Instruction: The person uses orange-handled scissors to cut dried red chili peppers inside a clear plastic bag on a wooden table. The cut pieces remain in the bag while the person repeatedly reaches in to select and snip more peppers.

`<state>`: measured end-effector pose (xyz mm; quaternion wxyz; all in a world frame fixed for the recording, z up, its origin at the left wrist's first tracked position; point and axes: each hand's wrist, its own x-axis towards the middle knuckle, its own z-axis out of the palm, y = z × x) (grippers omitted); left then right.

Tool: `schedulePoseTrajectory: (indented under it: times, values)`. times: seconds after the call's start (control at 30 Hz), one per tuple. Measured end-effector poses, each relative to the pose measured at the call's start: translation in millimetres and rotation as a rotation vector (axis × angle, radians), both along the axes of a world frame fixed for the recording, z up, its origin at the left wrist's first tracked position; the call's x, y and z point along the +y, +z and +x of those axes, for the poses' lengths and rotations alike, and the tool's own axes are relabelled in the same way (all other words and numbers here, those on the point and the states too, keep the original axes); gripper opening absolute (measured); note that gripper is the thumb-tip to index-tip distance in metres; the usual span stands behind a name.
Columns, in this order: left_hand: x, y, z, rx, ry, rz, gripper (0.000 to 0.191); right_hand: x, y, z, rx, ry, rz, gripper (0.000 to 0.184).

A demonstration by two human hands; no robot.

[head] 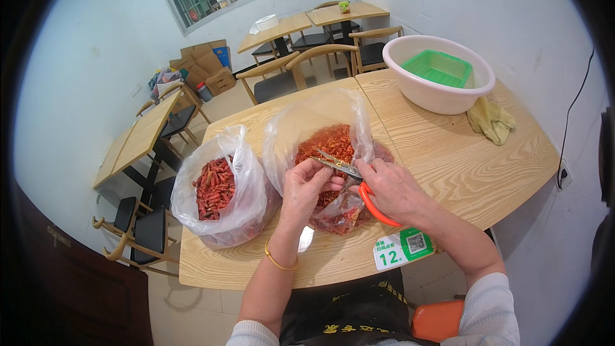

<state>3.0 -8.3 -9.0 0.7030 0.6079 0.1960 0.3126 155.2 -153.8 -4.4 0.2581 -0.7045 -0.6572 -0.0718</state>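
Note:
My right hand holds a pair of scissors by their orange handles, with the blades apart and pointing left. Close to the blade tips, my left hand has its thumb and fingers pinched together; a small piece seems to be between them, too small to make out. Both hands are over a clear plastic bag that stands open and contains cut dried red chili pieces. To its left, a second plastic bag holds whole dried red chilies.
A pinkish-white basin with a green plastic basket stands at the table's back right, beside a yellowish cloth. A green-and-white card lies by the near edge of the wooden table. Chairs stand behind.

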Motion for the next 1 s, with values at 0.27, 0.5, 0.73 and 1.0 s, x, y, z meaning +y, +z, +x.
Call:
schedulePoseTrajectory:
  times: [0.27, 0.5, 0.73, 1.0]
  values:
    - [2.8, -2.4, -1.3, -0.022, -0.006, -0.075, 0.009, 1.7, 1.6, 4.6, -0.016, 0.004, -0.008, 0.049]
    - [1.5, -1.2, -0.8, -0.109, 0.037, -0.13, 0.012, -0.3, -0.5, 8.6, -0.13, -0.041, 0.104, 0.058]
    - [-3.0, -1.6, 0.7, -0.095, -0.007, -0.115, 0.012, 2.4, -3.9, 5.0, -0.141, -0.036, 0.088, 0.059]
    - [-1.4, -2.7, -0.4, -0.049, -0.009, -0.068, 0.012, 3.4, -3.3, -1.7, -0.037, -0.023, 0.051, 0.051]
